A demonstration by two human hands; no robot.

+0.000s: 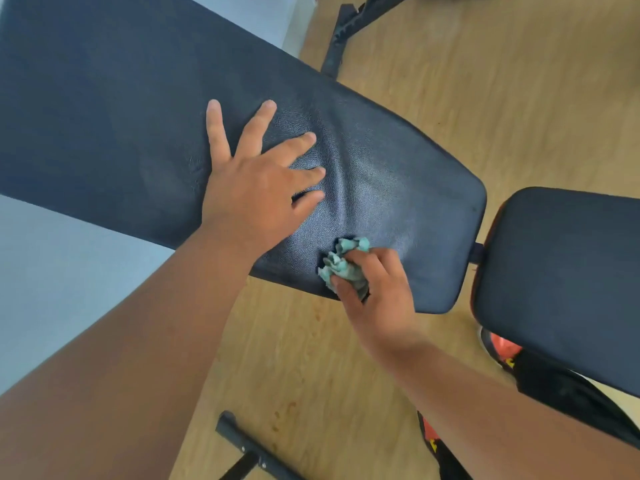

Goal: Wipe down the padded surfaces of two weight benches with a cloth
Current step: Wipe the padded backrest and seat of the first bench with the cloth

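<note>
A long black padded backrest (121, 109) of a weight bench runs from the upper left to the centre. My left hand (256, 181) lies flat on it with fingers spread, and the padding dents and wrinkles beside the fingertips. My right hand (374, 292) grips a crumpled teal cloth (341, 265) and holds it against the pad near its lower edge. A separate black seat pad (568, 271) sits to the right, joined by a short metal bar.
A wooden floor (502, 81) lies under the bench. A black toothed adjustment rail (349, 26) stands at the top centre. A black metal foot bar (249, 448) is at the bottom. A red and black shoe (502, 348) shows beneath the seat pad.
</note>
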